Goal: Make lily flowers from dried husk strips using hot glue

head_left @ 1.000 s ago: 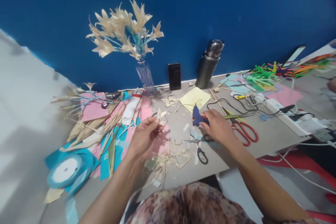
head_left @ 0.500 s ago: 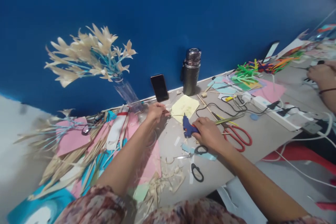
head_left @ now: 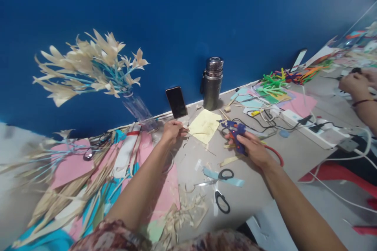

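My right hand [head_left: 255, 150] is wrapped round the handle of a blue glue gun [head_left: 239, 141], which is raised above the table with its nozzle pointing left toward a yellow paper sheet [head_left: 203, 127]. Just left of that sheet, my left hand [head_left: 173, 132] is closed in a pinch; whatever small pale piece is in the fingertips is too small to name. Thin fibre strands lie on the yellow sheet. Black-handled scissors [head_left: 221, 198] rest opened on the table below. Red-handled scissors [head_left: 278, 155] are mostly hidden behind my right hand.
A vase [head_left: 138, 108] of pale husk flowers, a phone [head_left: 176, 102] and a steel flask [head_left: 212, 86] stand along the blue wall. Dried husks [head_left: 55, 196] cover the left. A power strip [head_left: 306, 128] with cables lies right, near another person's hands [head_left: 355, 84].
My right hand has picked up the glue gun from the table and turned it, moving it to the right. My left hand stays pinched beside the yellow sheet.
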`<act>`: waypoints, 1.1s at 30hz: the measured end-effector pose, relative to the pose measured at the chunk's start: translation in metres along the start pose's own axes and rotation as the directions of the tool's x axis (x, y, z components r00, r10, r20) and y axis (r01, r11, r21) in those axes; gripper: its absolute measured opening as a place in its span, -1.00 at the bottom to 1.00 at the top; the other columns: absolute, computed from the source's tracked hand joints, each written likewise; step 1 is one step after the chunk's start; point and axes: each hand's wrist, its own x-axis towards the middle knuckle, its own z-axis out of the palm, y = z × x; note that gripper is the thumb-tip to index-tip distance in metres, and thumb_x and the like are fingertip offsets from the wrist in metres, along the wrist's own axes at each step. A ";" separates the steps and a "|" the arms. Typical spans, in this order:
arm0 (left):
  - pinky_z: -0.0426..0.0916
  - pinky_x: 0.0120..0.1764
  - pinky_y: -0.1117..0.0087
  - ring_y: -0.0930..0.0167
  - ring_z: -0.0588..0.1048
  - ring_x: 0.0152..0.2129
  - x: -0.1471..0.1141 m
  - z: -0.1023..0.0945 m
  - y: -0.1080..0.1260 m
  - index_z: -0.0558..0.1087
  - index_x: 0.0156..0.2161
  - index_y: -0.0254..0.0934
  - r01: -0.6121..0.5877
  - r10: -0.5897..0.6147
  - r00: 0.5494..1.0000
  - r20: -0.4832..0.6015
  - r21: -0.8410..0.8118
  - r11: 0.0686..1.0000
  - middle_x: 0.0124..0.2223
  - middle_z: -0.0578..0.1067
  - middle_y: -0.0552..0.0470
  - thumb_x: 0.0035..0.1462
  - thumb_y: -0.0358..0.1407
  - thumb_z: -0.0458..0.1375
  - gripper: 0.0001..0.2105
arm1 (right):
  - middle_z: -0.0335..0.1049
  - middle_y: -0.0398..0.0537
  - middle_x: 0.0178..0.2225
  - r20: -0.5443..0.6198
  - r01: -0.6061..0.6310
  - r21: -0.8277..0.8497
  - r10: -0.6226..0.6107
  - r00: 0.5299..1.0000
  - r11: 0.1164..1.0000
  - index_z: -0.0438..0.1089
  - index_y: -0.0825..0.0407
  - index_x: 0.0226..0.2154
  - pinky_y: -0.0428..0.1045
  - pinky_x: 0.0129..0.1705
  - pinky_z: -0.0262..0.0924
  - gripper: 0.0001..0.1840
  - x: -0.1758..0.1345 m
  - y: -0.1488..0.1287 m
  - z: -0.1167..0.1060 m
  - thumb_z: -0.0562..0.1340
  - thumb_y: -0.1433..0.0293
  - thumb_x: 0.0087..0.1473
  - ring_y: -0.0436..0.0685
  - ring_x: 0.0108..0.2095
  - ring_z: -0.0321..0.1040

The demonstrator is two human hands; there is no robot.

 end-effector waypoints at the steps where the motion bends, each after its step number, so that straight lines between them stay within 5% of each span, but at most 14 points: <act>1: 0.28 -0.64 0.57 0.43 0.53 -0.67 -0.003 0.000 0.003 0.37 -0.45 -0.33 -0.006 0.006 1.000 0.013 -0.015 1.000 -0.62 0.48 0.04 -0.06 -0.55 0.36 -0.76 | 0.53 0.10 -0.13 0.018 -0.004 0.107 0.002 1.000 0.994 0.50 0.06 -0.08 0.06 -0.17 0.37 -0.54 -0.001 -0.001 0.000 0.25 0.04 0.18 0.19 -0.23 0.46; 6: 0.17 -0.67 0.63 0.50 0.47 -0.69 -0.031 0.009 0.014 0.42 -0.45 -0.34 0.023 -0.010 0.990 0.138 -0.092 0.995 -0.61 0.49 0.05 -0.06 -0.55 0.32 -0.83 | 0.48 0.02 -0.27 0.069 0.051 0.335 -0.078 0.995 0.941 0.53 0.05 -0.11 0.01 -0.25 0.34 -0.50 -0.004 -0.006 0.010 0.25 -0.02 0.19 0.08 -0.38 0.34; 17: 0.37 -0.56 0.58 0.49 0.51 -0.66 -0.059 0.022 0.023 0.41 -0.42 -0.36 0.137 -0.082 0.953 0.291 -0.173 0.975 -0.56 0.54 -0.04 0.03 -0.60 0.25 -0.85 | 0.54 0.09 -0.21 0.146 0.140 -0.008 -0.137 0.980 0.990 0.54 0.04 -0.15 0.06 -0.13 0.33 -0.47 -0.019 -0.011 0.021 0.17 -0.07 0.23 0.22 -0.20 0.45; 33: 0.36 -0.60 0.58 0.48 0.49 -0.70 -0.060 0.021 0.020 0.43 -0.42 -0.39 0.184 -0.117 0.933 0.340 -0.174 0.967 -0.59 0.53 -0.07 0.02 -0.62 0.25 -0.86 | 0.55 0.05 -0.20 0.109 0.170 -0.062 -0.163 0.981 0.983 0.58 -0.04 -0.27 0.22 0.02 0.33 -0.52 -0.021 -0.015 0.028 0.19 -0.06 0.22 0.29 -0.11 0.46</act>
